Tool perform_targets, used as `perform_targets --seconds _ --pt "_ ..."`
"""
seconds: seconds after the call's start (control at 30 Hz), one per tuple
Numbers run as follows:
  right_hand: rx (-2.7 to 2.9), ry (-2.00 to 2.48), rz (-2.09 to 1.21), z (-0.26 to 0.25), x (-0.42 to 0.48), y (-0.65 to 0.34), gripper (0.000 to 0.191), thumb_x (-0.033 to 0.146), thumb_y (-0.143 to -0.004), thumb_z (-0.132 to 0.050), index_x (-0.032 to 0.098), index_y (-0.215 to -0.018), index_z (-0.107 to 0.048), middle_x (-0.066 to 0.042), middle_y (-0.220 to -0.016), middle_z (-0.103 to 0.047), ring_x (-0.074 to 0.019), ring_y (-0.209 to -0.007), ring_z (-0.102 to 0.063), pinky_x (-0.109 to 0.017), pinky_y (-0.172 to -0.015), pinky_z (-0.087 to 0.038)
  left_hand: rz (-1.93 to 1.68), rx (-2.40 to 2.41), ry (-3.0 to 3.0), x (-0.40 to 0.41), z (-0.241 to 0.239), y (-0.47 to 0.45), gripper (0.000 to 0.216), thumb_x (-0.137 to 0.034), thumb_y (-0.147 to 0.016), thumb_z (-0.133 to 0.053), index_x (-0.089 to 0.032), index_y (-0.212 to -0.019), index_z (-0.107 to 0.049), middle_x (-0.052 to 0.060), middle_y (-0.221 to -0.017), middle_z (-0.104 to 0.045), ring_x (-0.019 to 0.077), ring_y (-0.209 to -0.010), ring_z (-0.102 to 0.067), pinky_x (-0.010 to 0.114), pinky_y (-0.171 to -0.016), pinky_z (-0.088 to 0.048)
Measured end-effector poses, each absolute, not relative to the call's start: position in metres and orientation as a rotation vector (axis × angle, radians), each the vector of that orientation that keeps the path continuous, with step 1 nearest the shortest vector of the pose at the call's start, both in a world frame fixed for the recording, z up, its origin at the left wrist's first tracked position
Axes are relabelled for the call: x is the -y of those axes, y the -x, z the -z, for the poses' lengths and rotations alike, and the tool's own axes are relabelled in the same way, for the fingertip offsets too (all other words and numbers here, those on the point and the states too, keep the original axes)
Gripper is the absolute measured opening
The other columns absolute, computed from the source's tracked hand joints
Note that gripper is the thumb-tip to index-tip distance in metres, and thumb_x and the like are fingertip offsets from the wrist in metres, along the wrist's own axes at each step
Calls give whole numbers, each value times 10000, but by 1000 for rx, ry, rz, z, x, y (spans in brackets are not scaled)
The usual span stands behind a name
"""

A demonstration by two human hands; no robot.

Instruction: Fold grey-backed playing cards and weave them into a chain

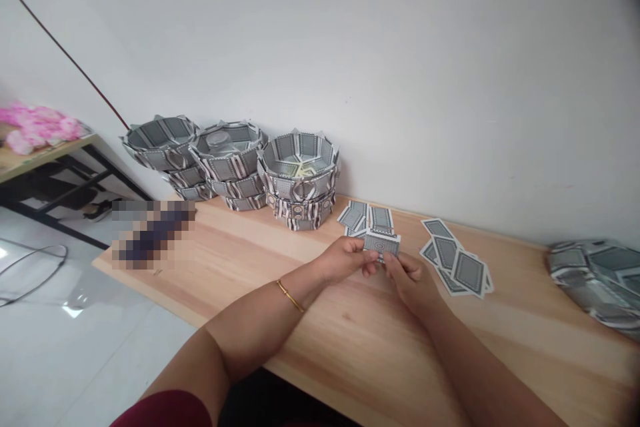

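Between my two hands is a grey-patterned playing card (381, 245), held above the wooden table; whether it is one card or more I cannot tell. My left hand (349, 259) pinches its left side with thumb and fingers. At its lower right edge, my right hand (409, 278) grips with the thumb on top. Just behind the held card lies a small group of playing cards (353, 215) with grey backs, partly covered by it. To the right of my hands, several more playing cards (469, 271) lie spread and overlapping.
Three stacked bowls made of folded cards, the left (173, 159), middle (233, 167) and right (299, 180), stand along the wall. Another card-made piece (595, 280) sits at the right edge. A blurred dark item (155, 237) lies at the table's left end. Pink flowers (37, 125) rest on another table.
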State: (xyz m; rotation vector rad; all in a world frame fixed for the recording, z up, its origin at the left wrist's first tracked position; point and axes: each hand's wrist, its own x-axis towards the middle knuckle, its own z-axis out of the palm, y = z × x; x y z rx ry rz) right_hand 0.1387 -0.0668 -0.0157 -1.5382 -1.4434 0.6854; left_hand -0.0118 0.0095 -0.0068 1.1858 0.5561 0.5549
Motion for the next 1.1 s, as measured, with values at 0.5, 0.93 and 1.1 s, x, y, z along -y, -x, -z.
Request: perform_targets --seconds 0.5,0.93,1.1 --pt "1374 1462 -857 15 67 -140 473 494 -889 -383 199 -521 -404 37 -480 -387 -109 -472 -372 -244 -495 -307 -507 -378 -871 -12 13 11 475 -538 -697 -631 -65 -741 -611 81 -633 -631 140 -578 -587 277 -606 -454" --pt "1629 1447 -676 13 68 -137 405 421 -886 -390 200 -547 -366 38 -518 -354 -104 -489 -350 -232 -475 -284 -738 -515 -864 -15 12 9 400 -466 -636 -712 -88 -744 -636 27 -656 -605 118 -646 -533 267 -697 -414" --pt "1521 1515 -545 14 65 -141 387 415 -900 -367 207 -576 -336 41 -542 -326 -112 -522 -353 -233 -493 -285 -686 -584 -1047 -12 13 11 419 -512 -648 -675 -98 -683 -619 -10 -592 -531 94 -592 -457 227 -603 -348"
